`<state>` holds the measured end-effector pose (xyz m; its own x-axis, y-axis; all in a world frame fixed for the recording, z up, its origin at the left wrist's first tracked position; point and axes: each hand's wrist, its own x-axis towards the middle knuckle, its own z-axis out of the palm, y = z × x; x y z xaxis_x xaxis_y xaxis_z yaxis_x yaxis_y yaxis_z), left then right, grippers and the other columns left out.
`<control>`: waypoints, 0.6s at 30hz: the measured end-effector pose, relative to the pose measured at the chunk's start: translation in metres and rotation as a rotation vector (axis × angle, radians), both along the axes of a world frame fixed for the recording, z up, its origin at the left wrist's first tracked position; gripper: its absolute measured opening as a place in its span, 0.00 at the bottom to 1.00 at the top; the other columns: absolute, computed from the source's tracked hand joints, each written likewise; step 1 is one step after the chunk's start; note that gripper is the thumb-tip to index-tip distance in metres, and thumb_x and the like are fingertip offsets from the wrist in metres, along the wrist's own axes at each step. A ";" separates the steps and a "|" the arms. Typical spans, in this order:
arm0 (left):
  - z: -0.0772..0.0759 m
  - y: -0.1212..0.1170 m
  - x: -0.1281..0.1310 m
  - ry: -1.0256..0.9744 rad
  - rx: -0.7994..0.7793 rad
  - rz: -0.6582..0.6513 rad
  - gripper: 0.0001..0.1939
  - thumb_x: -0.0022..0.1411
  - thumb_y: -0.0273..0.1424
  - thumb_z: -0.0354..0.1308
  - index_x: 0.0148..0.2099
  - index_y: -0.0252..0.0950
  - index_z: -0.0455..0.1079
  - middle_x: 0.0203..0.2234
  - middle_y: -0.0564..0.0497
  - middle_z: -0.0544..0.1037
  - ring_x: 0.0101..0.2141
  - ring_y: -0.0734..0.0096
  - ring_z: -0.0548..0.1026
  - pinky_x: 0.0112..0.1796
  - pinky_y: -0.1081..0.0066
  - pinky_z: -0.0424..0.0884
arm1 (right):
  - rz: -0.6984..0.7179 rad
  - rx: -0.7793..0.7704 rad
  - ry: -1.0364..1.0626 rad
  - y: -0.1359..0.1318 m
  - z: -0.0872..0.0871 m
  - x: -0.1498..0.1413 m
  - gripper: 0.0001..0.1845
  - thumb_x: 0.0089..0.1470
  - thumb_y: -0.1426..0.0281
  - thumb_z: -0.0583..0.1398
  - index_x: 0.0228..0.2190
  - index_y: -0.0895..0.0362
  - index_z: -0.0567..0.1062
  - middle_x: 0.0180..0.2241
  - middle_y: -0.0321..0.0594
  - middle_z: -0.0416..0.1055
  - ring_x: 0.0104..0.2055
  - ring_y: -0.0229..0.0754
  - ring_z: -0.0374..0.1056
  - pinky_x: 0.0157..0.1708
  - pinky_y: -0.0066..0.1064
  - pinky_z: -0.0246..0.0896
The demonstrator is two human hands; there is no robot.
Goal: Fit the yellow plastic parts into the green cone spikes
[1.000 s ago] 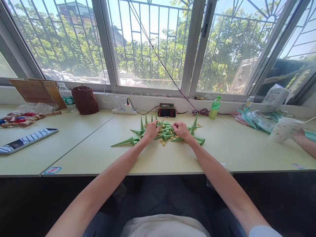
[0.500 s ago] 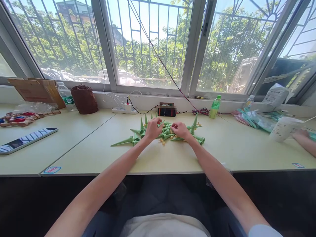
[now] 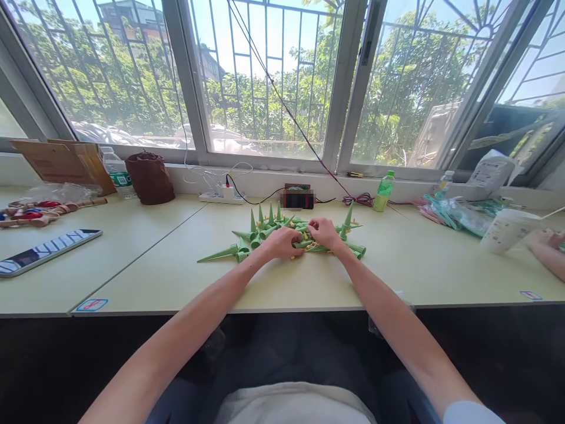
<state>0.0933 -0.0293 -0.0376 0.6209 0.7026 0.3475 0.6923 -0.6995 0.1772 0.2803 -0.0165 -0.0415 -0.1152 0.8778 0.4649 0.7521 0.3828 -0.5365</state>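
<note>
A heap of green plastic cones (image 3: 220,253) spreads over the table in front of me, with small yellow pieces mixed in. Some cones stand point up, like the cone (image 3: 253,221) at the left and the cone (image 3: 348,221) at the right; others lie on their sides. My left hand (image 3: 282,242) is low over the front of the heap, thumb and fingers apart beside a lying cone. At the heap's right part, my right hand (image 3: 324,232) has its fingers pinched together; what they hold is too small to name.
Behind the heap stands a phone (image 3: 304,201) by the windowsill. A green bottle (image 3: 384,192) and a white cup (image 3: 507,231) are to the right, near another person's hand (image 3: 547,244). On the left are a tablet-like device (image 3: 48,252), a brown bag (image 3: 150,178) and a power strip (image 3: 220,198).
My left hand lifted slightly from the back of the heap, then came down and right toward its front. My right hand has stayed nearly in place.
</note>
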 end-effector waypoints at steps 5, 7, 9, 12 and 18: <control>0.002 0.001 0.001 -0.107 -0.007 0.000 0.11 0.52 0.37 0.58 0.31 0.35 0.76 0.25 0.50 0.77 0.27 0.71 0.70 0.30 0.73 0.62 | -0.052 0.081 0.103 0.001 0.001 0.001 0.11 0.54 0.67 0.56 0.26 0.57 0.75 0.22 0.40 0.73 0.27 0.40 0.68 0.33 0.29 0.58; 0.005 0.001 0.002 -0.211 -0.009 0.027 0.12 0.54 0.35 0.56 0.29 0.33 0.76 0.23 0.50 0.76 0.26 0.73 0.69 0.31 0.73 0.62 | -0.072 0.108 0.166 0.000 0.003 0.000 0.12 0.56 0.65 0.54 0.28 0.58 0.75 0.22 0.40 0.73 0.27 0.41 0.68 0.33 0.30 0.59; 0.007 0.003 0.002 -0.326 -0.016 0.074 0.13 0.56 0.35 0.55 0.29 0.33 0.76 0.22 0.51 0.76 0.25 0.73 0.68 0.31 0.73 0.63 | -0.093 0.129 0.214 -0.001 0.005 0.000 0.14 0.57 0.63 0.53 0.29 0.58 0.74 0.23 0.40 0.73 0.26 0.41 0.68 0.32 0.30 0.58; 0.008 0.006 0.003 -0.488 -0.068 0.155 0.16 0.59 0.37 0.53 0.26 0.33 0.74 0.19 0.52 0.73 0.24 0.74 0.68 0.29 0.73 0.63 | -0.097 0.132 0.240 -0.003 0.007 -0.001 0.16 0.59 0.61 0.52 0.29 0.57 0.73 0.23 0.40 0.72 0.26 0.41 0.67 0.32 0.29 0.57; 0.006 0.006 0.004 -0.829 -0.574 0.207 0.18 0.62 0.44 0.54 0.30 0.34 0.70 0.14 0.55 0.67 0.12 0.80 0.59 0.17 0.75 0.52 | -0.079 0.112 0.191 -0.006 0.009 -0.002 0.17 0.60 0.60 0.51 0.27 0.57 0.72 0.24 0.40 0.72 0.28 0.41 0.67 0.32 0.30 0.56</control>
